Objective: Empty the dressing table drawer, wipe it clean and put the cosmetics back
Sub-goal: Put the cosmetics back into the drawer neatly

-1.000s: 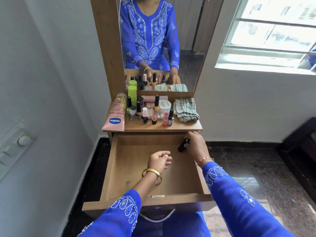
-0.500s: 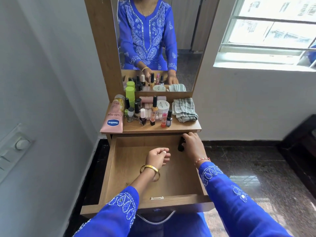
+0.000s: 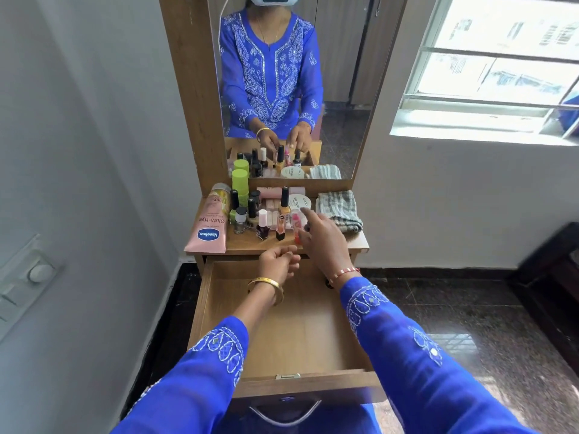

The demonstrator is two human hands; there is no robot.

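Observation:
The wooden drawer (image 3: pixel 282 333) is pulled out, its floor bare except for a small dark item (image 3: pixel 329 283) at the back right, half hidden under my right wrist. Cosmetics crowd the tabletop (image 3: pixel 250 244): a pink Vaseline tube (image 3: pixel 208 227), a green bottle (image 3: pixel 240 183), a round white jar (image 3: pixel 300 202), several nail polish bottles (image 3: pixel 262 225). My right hand (image 3: pixel 322 242) reaches over the tabletop, fingers spread around a pink tube (image 3: pixel 296 225) and a small dark bottle beside it. My left hand (image 3: pixel 279 263) hovers at the drawer's back edge, fingers curled, nothing visible in it.
A folded striped cloth (image 3: pixel 340 209) lies at the tabletop's right end. A mirror (image 3: pixel 297 89) rises behind the cosmetics. A white wall with a switch panel (image 3: pixel 28 277) stands close on the left. Dark polished floor (image 3: pixel 470 308) and a window (image 3: pixel 501 67) are on the right.
My right hand let go of a dark bottle at the drawer's back right and rose to the cosmetics on the tabletop. My left hand moved forward to the drawer's back edge.

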